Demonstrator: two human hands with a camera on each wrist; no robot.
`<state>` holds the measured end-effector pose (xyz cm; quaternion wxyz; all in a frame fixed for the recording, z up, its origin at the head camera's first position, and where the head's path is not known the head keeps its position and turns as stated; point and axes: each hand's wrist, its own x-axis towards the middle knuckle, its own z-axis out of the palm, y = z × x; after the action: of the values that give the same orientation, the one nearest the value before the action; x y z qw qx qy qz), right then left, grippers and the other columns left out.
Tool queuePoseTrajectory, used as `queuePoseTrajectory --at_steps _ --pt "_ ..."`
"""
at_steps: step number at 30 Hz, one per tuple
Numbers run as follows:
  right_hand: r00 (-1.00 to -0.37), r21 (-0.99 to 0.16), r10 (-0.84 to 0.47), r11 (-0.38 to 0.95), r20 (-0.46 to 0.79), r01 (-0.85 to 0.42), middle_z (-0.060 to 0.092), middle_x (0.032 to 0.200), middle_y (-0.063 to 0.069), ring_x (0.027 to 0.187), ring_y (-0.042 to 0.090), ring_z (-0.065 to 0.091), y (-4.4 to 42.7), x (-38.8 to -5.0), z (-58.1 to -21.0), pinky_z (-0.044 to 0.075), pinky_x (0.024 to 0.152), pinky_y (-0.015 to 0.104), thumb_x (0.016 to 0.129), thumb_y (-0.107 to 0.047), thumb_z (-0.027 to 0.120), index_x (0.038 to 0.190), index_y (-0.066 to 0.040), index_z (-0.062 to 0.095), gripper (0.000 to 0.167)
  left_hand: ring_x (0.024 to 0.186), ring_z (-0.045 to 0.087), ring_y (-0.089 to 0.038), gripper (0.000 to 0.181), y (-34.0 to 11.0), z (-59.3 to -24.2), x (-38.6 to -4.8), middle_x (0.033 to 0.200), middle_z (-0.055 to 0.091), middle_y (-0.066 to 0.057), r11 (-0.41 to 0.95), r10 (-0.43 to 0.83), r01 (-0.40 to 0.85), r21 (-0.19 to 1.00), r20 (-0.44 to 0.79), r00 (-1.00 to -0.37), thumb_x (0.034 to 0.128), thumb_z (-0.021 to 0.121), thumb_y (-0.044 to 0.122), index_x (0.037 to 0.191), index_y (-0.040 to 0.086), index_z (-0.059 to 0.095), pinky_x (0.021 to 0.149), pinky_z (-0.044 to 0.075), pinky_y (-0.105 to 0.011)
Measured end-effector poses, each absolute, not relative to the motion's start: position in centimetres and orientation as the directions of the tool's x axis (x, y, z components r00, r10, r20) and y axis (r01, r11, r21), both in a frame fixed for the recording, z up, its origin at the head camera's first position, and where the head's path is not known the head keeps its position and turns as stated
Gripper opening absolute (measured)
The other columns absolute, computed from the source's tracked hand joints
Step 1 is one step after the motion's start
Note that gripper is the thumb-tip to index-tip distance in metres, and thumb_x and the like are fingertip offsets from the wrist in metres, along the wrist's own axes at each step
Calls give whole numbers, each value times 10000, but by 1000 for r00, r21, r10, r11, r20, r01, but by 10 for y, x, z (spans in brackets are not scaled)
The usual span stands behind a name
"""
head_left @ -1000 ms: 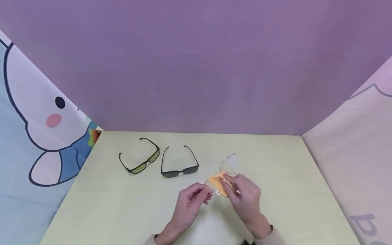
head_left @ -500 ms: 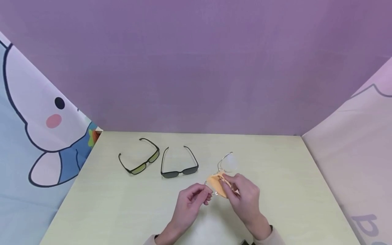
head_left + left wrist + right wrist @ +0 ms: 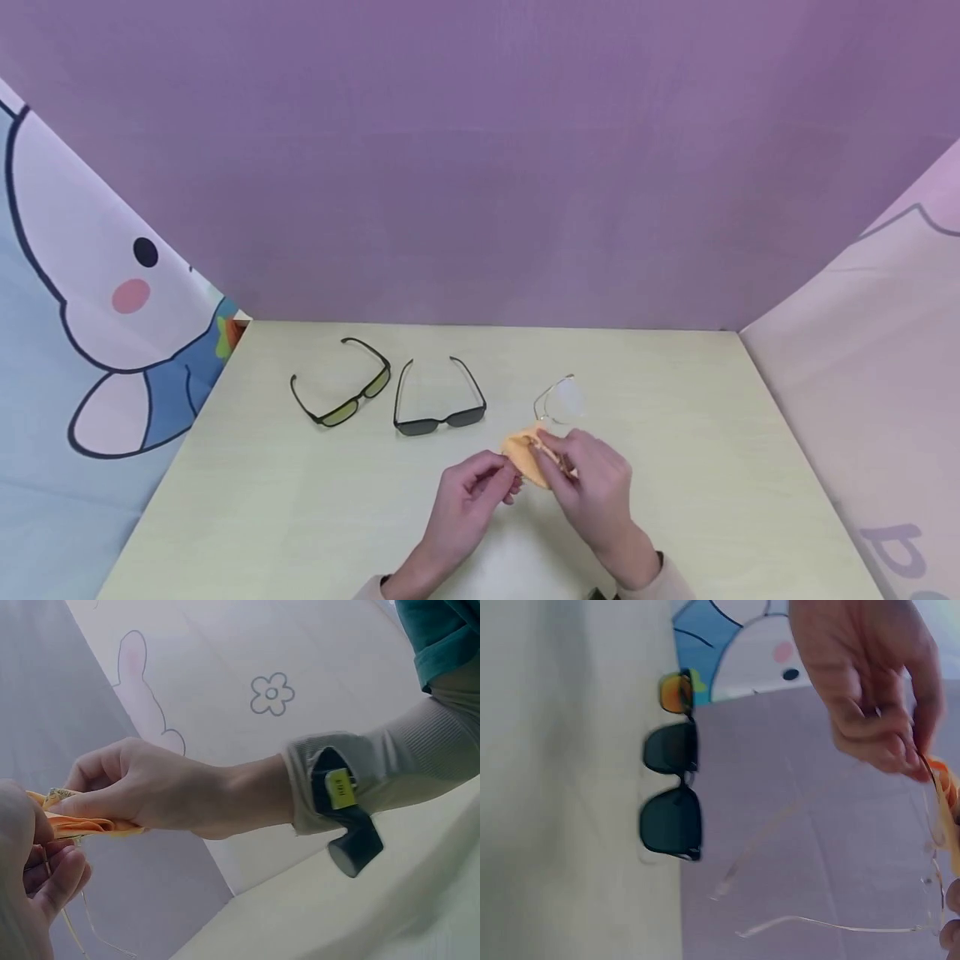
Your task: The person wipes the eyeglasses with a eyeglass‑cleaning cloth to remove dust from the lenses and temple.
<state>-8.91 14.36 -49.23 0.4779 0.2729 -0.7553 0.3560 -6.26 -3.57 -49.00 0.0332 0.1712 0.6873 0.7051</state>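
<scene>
A pair of thin-framed clear glasses [image 3: 855,926] is held up above the table, its temples pointing away from the person. My left hand [image 3: 471,498] pinches one end of the frame between thumb and fingers. With thumb and fingers, my right hand [image 3: 598,493] grips an orange cloth [image 3: 521,455] folded over the front of the glasses. Cloth and fingers hide much of the rims in the head view. In the left wrist view, the cloth [image 3: 97,823] bunches under the right thumb, and the fingers of both hands are close together.
Black sunglasses [image 3: 420,427] with dark lenses lie unfolded on the pale table [image 3: 300,517], beyond the left hand. To their left are black-framed glasses [image 3: 342,413] with yellow-green lenses. A purple backdrop [image 3: 480,183] stands behind the table; printed cloths hang at both sides.
The right hand and the orange cloth have shifted slightly left, so the cloth now reaches the left fingertips and covers that end of the frame. The left hand stays nearly still.
</scene>
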Motion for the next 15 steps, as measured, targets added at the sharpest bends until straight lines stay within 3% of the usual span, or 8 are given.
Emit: queuePoseTrajectory --at_steps 4,11,15 --pt "-415 -292 -59 621 908 -727 558 616 -33 492 9 370 147 -91 -490 277 462 49 1038 -292 633 873 15 720 359 767 657 -53 155 -36 -490 -62 892 695 -231 -51 294 203 978 209 -933 1018 591 27 997 -73 708 707 626 -287" --pt "-340 -202 -138 581 930 -788 538 623 -49 521 -13 319 135 -82 -493 239 466 66 1040 -308 630 886 -3 732 356 742 657 -67 160 -39 -490 -63 856 687 -145 -1 278 289 957 278 -920 968 604 -47 1050 -25 740 658 614 -292" --pt "-384 -247 -117 590 916 -769 562 623 -44 504 -6 347 139 -87 -493 265 466 52 1038 -311 632 883 -3 733 359 744 657 -63 140 -39 -491 -63 858 689 -162 -7 288 276 961 266 -920 983 609 -19 1039 -27 737 674 620 -291"
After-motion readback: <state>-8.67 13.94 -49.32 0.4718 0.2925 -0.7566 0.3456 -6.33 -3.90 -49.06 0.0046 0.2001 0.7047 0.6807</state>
